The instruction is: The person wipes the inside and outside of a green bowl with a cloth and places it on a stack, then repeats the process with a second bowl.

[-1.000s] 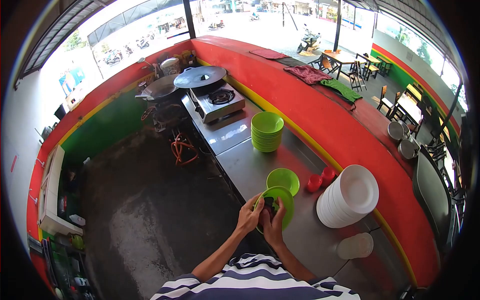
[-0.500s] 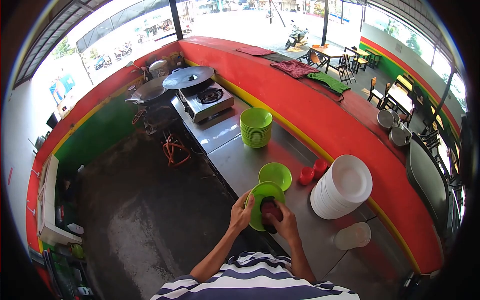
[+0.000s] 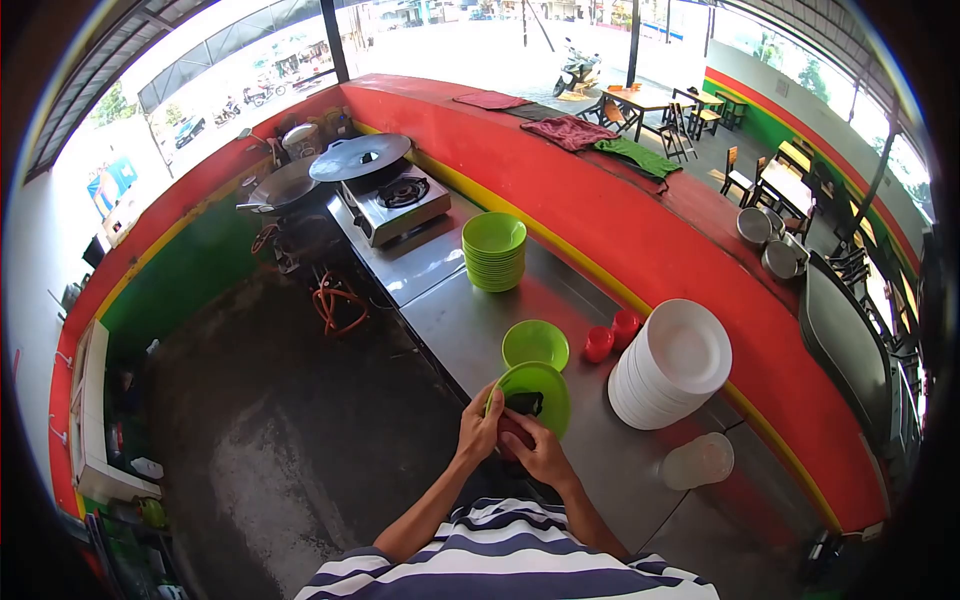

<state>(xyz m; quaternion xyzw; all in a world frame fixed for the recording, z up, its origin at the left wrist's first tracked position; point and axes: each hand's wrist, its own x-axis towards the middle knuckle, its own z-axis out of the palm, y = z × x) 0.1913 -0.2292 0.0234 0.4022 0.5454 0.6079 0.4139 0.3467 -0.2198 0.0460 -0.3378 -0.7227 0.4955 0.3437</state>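
Note:
My left hand [image 3: 479,428] grips the left rim of a green bowl [image 3: 552,391], which is tilted with its inside toward me. My right hand [image 3: 543,455] is closed on a dark red and black cloth [image 3: 524,404] pressed against the bowl's lower left inside. Just beyond the held bowl, another green bowl [image 3: 535,343] sits on the steel counter [image 3: 450,317]. Farther back stands a stack of green bowls [image 3: 494,250]. Two red cups [image 3: 599,344] stand to the right, beside a tall stack of white plates [image 3: 672,364].
A gas stove [image 3: 395,205] with a large metal lid [image 3: 360,157] is at the far end. A translucent container [image 3: 698,461] stands at the right. The red wall [image 3: 560,190] borders the counter, with cloths [image 3: 570,132] and metal pots [image 3: 780,259] on top.
My right hand and the cloth have moved down and left across the bowl, from its middle to its lower left edge. The whole view has shifted slightly.

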